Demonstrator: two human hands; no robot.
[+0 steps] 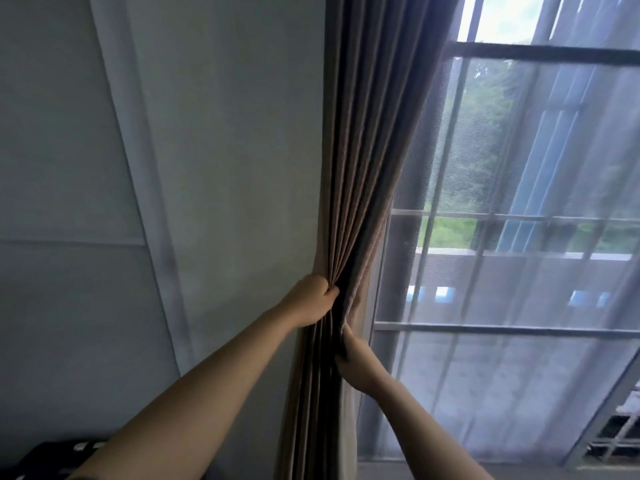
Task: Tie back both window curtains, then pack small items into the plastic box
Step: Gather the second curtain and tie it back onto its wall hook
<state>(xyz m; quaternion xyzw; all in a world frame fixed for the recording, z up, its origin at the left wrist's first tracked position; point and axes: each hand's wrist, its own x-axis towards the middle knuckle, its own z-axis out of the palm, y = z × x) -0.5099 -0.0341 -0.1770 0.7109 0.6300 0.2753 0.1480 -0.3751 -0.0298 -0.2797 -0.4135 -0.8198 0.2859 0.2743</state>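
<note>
The brown curtain (367, 150) hangs gathered in 1 column from top centre to bottom centre, leaning right toward the top, with the wall (207, 168) at its left edge and the sheer curtain (519, 289) at its right. The left grip (310, 301) clenches the bunched folds at lower centre. Just below, the right grip (358, 358) pinches the curtain's right edge, its fingertips hidden in the fabric.

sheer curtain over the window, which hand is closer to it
Right. The right hand holds the brown curtain at the edge right beside the sheer curtain; the left hand grips the gathered folds on the opposite side, farther off.
</note>
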